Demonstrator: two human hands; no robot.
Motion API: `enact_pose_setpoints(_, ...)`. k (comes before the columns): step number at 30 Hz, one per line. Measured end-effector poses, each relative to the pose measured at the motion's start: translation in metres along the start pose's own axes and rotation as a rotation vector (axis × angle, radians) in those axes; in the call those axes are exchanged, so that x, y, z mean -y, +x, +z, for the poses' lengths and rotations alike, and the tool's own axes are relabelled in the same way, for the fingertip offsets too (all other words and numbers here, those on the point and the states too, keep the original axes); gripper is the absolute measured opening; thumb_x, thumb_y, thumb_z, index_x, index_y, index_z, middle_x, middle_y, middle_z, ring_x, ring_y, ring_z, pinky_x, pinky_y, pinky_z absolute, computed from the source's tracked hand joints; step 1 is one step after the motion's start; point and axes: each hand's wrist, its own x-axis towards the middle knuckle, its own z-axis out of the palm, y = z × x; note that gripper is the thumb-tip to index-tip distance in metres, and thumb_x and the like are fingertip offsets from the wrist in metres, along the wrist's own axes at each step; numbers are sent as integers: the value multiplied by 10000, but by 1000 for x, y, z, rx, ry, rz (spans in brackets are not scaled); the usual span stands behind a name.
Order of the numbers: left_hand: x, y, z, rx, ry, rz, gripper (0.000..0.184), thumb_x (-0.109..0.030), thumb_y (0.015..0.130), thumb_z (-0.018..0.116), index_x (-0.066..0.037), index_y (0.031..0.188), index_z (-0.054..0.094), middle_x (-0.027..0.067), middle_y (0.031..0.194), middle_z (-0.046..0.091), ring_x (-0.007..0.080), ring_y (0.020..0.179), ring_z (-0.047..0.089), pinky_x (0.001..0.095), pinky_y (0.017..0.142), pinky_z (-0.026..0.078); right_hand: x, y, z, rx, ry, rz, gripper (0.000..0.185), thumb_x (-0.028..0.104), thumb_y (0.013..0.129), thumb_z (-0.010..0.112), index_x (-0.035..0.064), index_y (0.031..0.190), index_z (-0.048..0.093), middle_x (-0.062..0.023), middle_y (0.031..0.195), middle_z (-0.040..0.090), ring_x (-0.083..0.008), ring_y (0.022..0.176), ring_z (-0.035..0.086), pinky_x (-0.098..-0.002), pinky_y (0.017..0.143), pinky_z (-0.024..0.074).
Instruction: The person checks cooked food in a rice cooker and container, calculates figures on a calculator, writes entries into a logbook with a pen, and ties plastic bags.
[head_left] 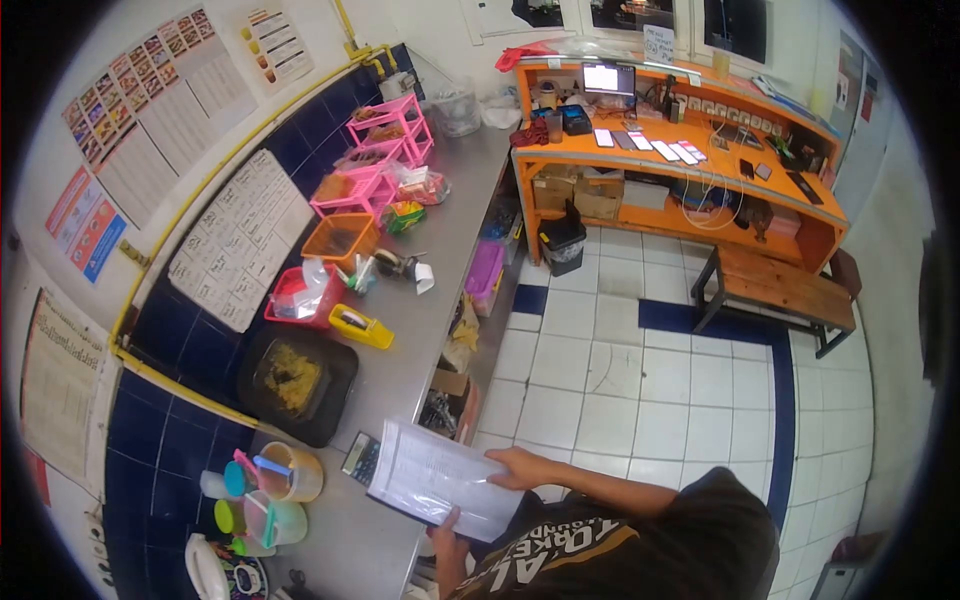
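A sheaf of printed papers (440,482) lies tilted over the counter's front edge, with a shiny surface like clear plastic and a dark lower edge. My right hand (518,468) grips its right side, thumb on top. At its near edge, my left hand (447,540) is closed on it, thumb over the border. A calculator (361,456) rests on the steel counter beside the sheaf's far left corner, partly covered by it. The fingers beneath the papers are hidden.
Along the steel counter (410,350) stand a black tub (335,385) of yellowish food, plastic cups and jugs (290,470), a yellow holder (362,327), red and orange baskets (340,238) and pink racks (365,180). Rightward are an orange desk (570,155) with phones and a wooden bench (775,283).
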Motion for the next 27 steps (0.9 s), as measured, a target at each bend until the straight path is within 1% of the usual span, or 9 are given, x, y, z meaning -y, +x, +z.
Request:
enact_pose_setpoints(6, -27, 95, 134, 247, 183, -151, 587, -10, 913, 721, 74, 1431, 459, 196, 1335, 602, 360, 1215, 609, 502, 1062, 504, -39, 10, -119, -135, 163, 80, 425, 199, 941, 693, -6, 1309, 635, -270, 1136, 708, -352, 1021, 716, -396, 914, 535)
enact_pose_setpoints(7, -21, 126, 146, 378, 217, -149, 711, -103, 889, 766, 63, 1474, 397, 242, 1359, 570, 408, 1258, 571, 542, 1098, 468, -45, 14, -135, -184, 151, 124, 414, 196, 950, 687, -5, 1308, 641, -265, 1140, 714, -333, 1017, 721, -386, 922, 530)
enact_pose_setpoints(10, -11, 208, 206, 431, 179, -271, 718, -105, 886, 768, 54, 1478, 392, 238, 1365, 566, 405, 1269, 562, 525, 1109, 459, -39, 28, -180, -375, 35, 147, 364, 181, 952, 675, -17, 1257, 652, -266, 1063, 717, -368, 967, 720, -411, 876, 541)
enact_pose_setpoints(11, -6, 236, 233, 464, 109, -256, 558, -41, 921, 720, 45, 1415, 476, 204, 1303, 620, 349, 1194, 627, 497, 1057, 513, -29, 36, -196, -380, 29, 149, 364, 181, 952, 675, -17, 1257, 652, -266, 1063, 717, -368, 967, 720, -411, 876, 541)
enact_pose_setpoints(12, -3, 256, 256, 475, 105, -257, 558, -41, 921, 720, 45, 1415, 476, 204, 1303, 620, 349, 1194, 627, 497, 1057, 513, -18, 44, -216, -408, -83, 247, 329, 171, 953, 668, -24, 1218, 658, -265, 1028, 713, -389, 944, 717, -432, 848, 541)
enact_pose_setpoints(15, -22, 269, 361, 644, 89, -306, 524, -101, 950, 701, 37, 1406, 482, 197, 1294, 627, 327, 1199, 631, 487, 1040, 528, -20, 74, -267, -520, -228, 325, 273, 154, 952, 658, -33, 1150, 666, -267, 968, 701, -424, 899, 710, -465, 791, 540)
enact_pose_setpoints(17, -3, 332, 398, 726, 130, -500, 488, -157, 978, 682, 28, 1393, 503, 178, 1287, 636, 310, 1193, 638, 477, 1035, 533, -35, 91, -299, -645, -285, 271, 260, 147, 951, 662, -45, 1128, 665, -278, 928, 699, -441, 856, 708, -461, 745, 547)
enact_pose_setpoints(20, -6, 380, 459, 762, 288, -592, 477, -150, 968, 701, 25, 1376, 526, 164, 1280, 644, 312, 1187, 642, 467, 1046, 526, -51, 111, -349, -711, -165, 432, 268, 135, 953, 663, -57, 1141, 663, -290, 918, 702, -433, 843, 714, -445, 741, 555)
enact_pose_setpoints(27, 12, 447, 590, 736, 496, -558, 568, -164, 936, 756, 63, 1395, 511, 168, 1287, 643, 294, 1170, 647, 441, 1043, 524, -128, 130, -448, -863, -156, 419, 281, 142, 973, 664, -62, 1165, 664, -245, 927, 736, -284, 830, 734, -386, 708, 559)
